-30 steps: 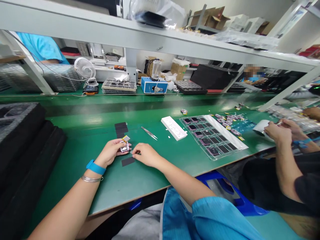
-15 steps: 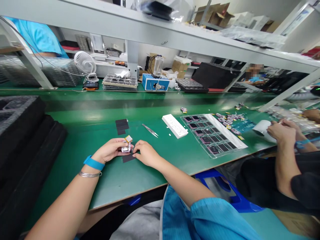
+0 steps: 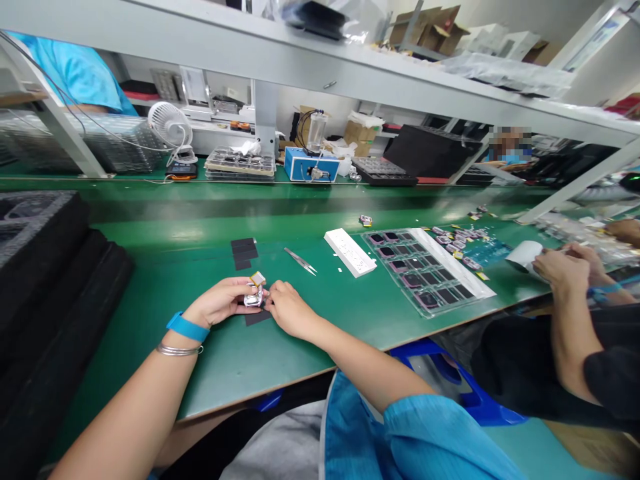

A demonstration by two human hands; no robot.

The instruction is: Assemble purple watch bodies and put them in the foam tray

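**Part:** a small silver-and-clear part [image 3: 253,300] sits between your hands, just above the bench, with a yellow tab [image 3: 257,279] standing up from its top edge. Your fingers cover part of it, so its exact form cannot be confirmed.

**Left hand:** your left hand [image 3: 220,300] is partly closed, its fingers curled around the part and holding it up. A blue wristband [image 3: 187,327] and a metal bangle [image 3: 179,349] sit on that arm.

**Right hand:** your right hand [image 3: 290,310] is close in, its fingertips [image 3: 271,302] at the part's right side. You cannot be shown to grip it; the contact is hidden.

**Under the hands:** a black strip [image 3: 257,318] lies on the green bench mat [image 3: 225,373], directly below the part. Three more black strips [image 3: 243,250] lie beyond your hands.

**Within reach:** tweezers [image 3: 300,261] lie apart from your right hand, beside a white block [image 3: 350,252].

**Further right:** a clear tray [image 3: 380,280] holds dark pads, with loose small parts [image 3: 457,243] beyond it.

**Neighbour:** a co-worker's hands [image 3: 557,267] work at a white roll [image 3: 520,257], well apart from yours.

**Left side:** black foam stacks [image 3: 45,280] line the bench edge. Nothing stands between your hands and the part.
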